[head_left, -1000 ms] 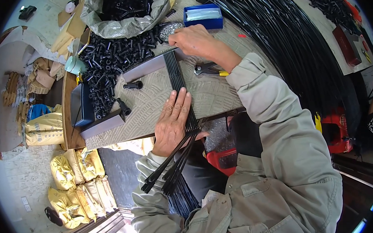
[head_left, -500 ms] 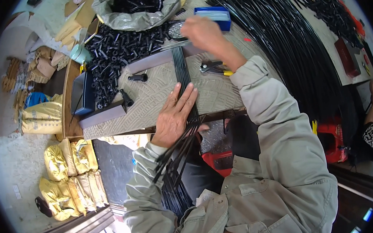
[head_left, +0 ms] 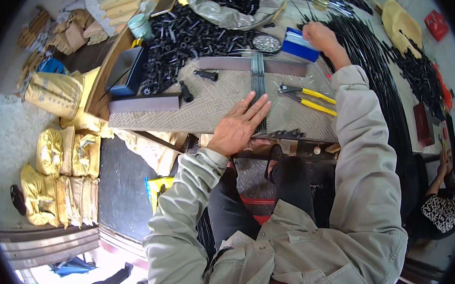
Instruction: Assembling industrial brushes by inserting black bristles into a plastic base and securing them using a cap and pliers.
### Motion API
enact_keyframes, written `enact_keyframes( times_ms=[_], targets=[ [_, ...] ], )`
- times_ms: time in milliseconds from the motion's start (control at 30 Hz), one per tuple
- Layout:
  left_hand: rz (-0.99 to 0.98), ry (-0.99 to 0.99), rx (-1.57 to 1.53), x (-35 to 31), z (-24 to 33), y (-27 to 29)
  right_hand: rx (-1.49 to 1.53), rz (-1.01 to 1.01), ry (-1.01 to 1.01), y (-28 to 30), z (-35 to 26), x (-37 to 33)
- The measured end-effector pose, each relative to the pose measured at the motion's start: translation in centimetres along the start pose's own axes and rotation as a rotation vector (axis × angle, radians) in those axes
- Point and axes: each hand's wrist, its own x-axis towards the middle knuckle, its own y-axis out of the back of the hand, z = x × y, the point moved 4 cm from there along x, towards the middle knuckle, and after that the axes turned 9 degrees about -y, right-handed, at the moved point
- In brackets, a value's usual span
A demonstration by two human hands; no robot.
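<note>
A flat bundle of thin black strips (head_left: 257, 79) lies lengthwise on the worktop, crossing a grey metal bar (head_left: 222, 63). My left hand (head_left: 241, 124) rests on its near part at the table edge, fingers stretched out and slightly apart. Up to the right, my right hand (head_left: 321, 38) is at the edge of a blue box (head_left: 301, 52) that holds pale thin strips. Its fingers are curled together; whatever is between them is hidden. Between the hands lie cutting pliers (head_left: 309, 98) with yellow handles. A round dish of small shiny pieces (head_left: 266, 43) stands left of the box.
Black tubular parts (head_left: 178, 42) are heaped at the back left beside a sack (head_left: 219, 18). Two loose black parts lie near a second grey bar (head_left: 146, 104). Long black strips (head_left: 373, 68) cover the right side. Another person (head_left: 443, 206) sits far right.
My right hand has moved from the dish of shiny pieces to the blue box. My left hand stays on the bundle. The whole view has shifted, so the worktop appears farther right.
</note>
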Motion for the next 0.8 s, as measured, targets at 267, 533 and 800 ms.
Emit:
enact_keyframes(
  times_ms=[267,533,800],
  targets=[
    [0.093,-0.077,0.058,-0.1,-0.7,-0.9,0.422,0.152,-0.142,6.6,-3.7,-4.0],
    [0.113,-0.101,0.044,0.0,-0.7,-1.6,0.133,0.127,-0.224,7.0,-2.3,-3.3],
    [-0.021,-0.007,-0.008,0.0,0.0,-1.2,0.17,-0.034,-0.4,0.9,-0.4,-1.4]
  ],
)
